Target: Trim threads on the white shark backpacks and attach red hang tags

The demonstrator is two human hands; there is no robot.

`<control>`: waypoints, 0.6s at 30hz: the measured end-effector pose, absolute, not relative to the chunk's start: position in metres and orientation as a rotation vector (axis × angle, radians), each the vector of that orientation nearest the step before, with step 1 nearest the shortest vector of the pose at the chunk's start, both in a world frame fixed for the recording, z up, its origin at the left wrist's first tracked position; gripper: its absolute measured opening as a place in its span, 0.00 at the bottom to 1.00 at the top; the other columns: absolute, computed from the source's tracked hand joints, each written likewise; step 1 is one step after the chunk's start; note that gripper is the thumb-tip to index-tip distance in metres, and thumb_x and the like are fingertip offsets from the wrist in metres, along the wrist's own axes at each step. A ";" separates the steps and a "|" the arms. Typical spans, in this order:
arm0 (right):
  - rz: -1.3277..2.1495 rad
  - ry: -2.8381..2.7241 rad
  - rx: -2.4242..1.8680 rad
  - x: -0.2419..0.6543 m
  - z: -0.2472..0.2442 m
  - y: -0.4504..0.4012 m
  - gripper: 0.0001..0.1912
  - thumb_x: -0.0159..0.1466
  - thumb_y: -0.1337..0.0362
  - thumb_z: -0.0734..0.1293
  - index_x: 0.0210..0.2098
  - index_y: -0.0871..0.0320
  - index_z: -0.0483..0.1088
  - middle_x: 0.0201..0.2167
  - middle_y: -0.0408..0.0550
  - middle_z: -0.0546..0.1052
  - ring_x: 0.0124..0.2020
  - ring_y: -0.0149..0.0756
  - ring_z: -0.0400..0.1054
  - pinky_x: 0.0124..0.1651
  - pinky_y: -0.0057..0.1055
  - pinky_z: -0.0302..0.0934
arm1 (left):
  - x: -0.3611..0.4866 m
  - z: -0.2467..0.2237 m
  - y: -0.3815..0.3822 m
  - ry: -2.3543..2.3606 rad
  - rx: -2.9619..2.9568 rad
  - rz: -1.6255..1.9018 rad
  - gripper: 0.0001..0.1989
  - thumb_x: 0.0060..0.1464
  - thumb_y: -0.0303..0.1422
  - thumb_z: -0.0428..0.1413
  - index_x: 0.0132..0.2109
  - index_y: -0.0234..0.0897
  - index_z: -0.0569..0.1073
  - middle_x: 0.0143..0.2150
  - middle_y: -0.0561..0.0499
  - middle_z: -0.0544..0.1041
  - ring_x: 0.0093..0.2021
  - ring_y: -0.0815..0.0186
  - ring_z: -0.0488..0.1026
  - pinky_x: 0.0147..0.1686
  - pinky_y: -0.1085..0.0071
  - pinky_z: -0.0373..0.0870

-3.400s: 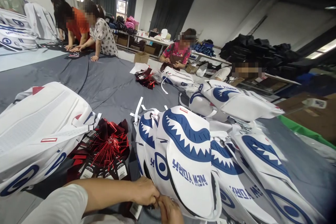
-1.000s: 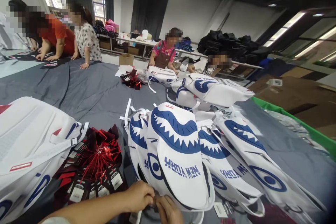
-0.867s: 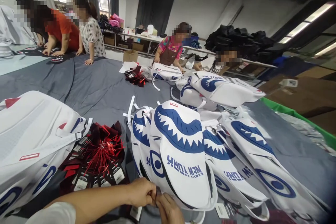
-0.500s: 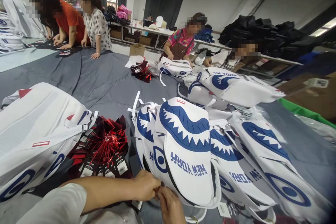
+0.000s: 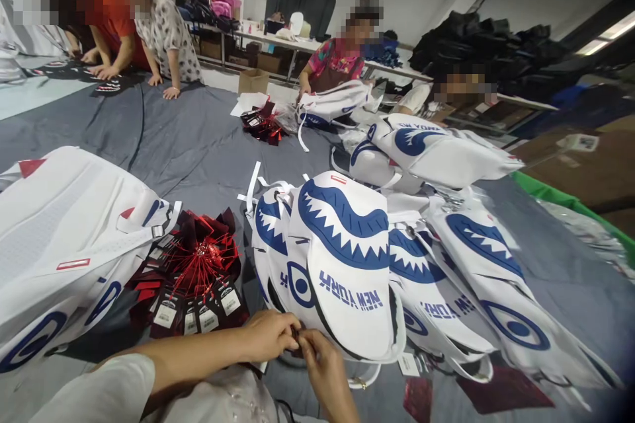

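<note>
Both hands meet at the lower edge of a white backpack (image 5: pixel 347 304) with a blue toothed mouth print and "NEW YORK" lettering. My left hand (image 5: pixel 272 336) is pinched on a small dark piece whose shape is hard to make out. The fingers of my right hand (image 5: pixel 320 360) close on the same dark piece from the other side. Left of the backpack lies a fan of dark red tags (image 5: pixel 203 277) with red strings and white labels. Another white backpack (image 5: pixel 84 231) lies at the far left.
More white backpacks (image 5: pixel 476 258) lie to the right, others (image 5: pixel 436 152) behind them. Dark red tags (image 5: pixel 503 390) lie at the lower right. Across the grey cloth (image 5: pixel 183 125) a person (image 5: pixel 332 66) handles a white bag; further people (image 5: pixel 171 39) lean at the left.
The view has shifted, with most things a little higher and further left. My fingers have spread slightly, showing the dark piece between them. The person across has raised the white bag.
</note>
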State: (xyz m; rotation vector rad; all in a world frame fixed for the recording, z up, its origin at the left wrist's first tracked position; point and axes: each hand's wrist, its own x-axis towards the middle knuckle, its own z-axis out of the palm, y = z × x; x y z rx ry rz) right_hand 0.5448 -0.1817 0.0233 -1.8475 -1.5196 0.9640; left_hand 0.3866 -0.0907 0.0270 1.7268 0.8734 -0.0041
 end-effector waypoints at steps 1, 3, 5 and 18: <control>0.974 -1.483 -1.855 0.544 0.024 -0.182 0.15 0.67 0.55 0.59 0.32 0.57 0.69 0.28 0.47 0.75 0.30 0.38 0.70 0.34 0.30 0.62 | 0.387 0.027 -0.091 0.859 1.709 -0.021 0.07 0.55 0.34 0.55 0.41 0.43 0.75 0.29 0.57 0.78 0.31 0.69 0.74 0.33 0.76 0.64; 0.987 -1.430 -1.861 0.543 0.026 -0.182 0.15 0.66 0.53 0.60 0.32 0.56 0.69 0.27 0.47 0.75 0.29 0.38 0.70 0.33 0.30 0.62 | 0.387 0.028 -0.091 0.903 1.760 -0.046 0.05 0.54 0.34 0.55 0.36 0.42 0.75 0.27 0.56 0.77 0.31 0.68 0.73 0.33 0.75 0.63; 1.001 -1.399 -1.848 0.542 0.028 -0.182 0.15 0.65 0.52 0.61 0.31 0.56 0.68 0.26 0.46 0.74 0.28 0.38 0.69 0.33 0.30 0.62 | 0.388 0.028 -0.090 0.975 1.823 -0.041 0.04 0.51 0.36 0.59 0.33 0.41 0.74 0.29 0.56 0.77 0.33 0.67 0.73 0.34 0.74 0.63; 0.996 -1.353 -1.830 0.541 0.029 -0.183 0.16 0.64 0.51 0.63 0.29 0.56 0.68 0.24 0.46 0.74 0.26 0.37 0.69 0.29 0.30 0.63 | 0.389 0.019 -0.095 0.766 1.700 -0.069 0.06 0.54 0.33 0.54 0.37 0.41 0.76 0.29 0.55 0.77 0.31 0.68 0.74 0.31 0.76 0.63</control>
